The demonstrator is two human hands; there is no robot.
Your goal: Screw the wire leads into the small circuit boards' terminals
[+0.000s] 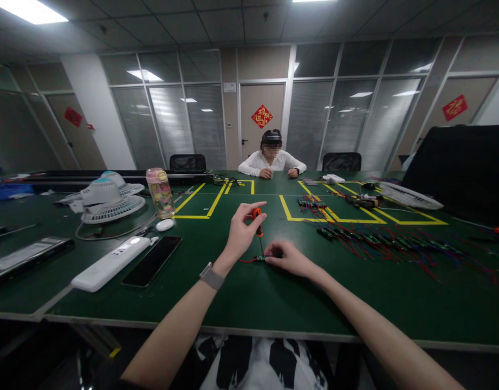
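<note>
My left hand (244, 225) grips an orange and black screwdriver (258, 221) by its handle, thumb and fingers around it. The screwdriver stands upright, its shaft running down to a small green circuit board (260, 259) on the table. Fingers of my right hand (287, 258) are closed at the right end of that board, pinning it against the tabletop. A red wire leads off the board to the left. Whether the screwdriver tip sits in a screw is too small to tell.
Many wired circuit boards (387, 241) lie to the right. On the left are a phone (154, 261), a white power strip (111, 262), a bottle (160, 193) and fans (113, 200). A person (272, 157) sits opposite. Yellow tape (216, 200) marks the green table (216, 311).
</note>
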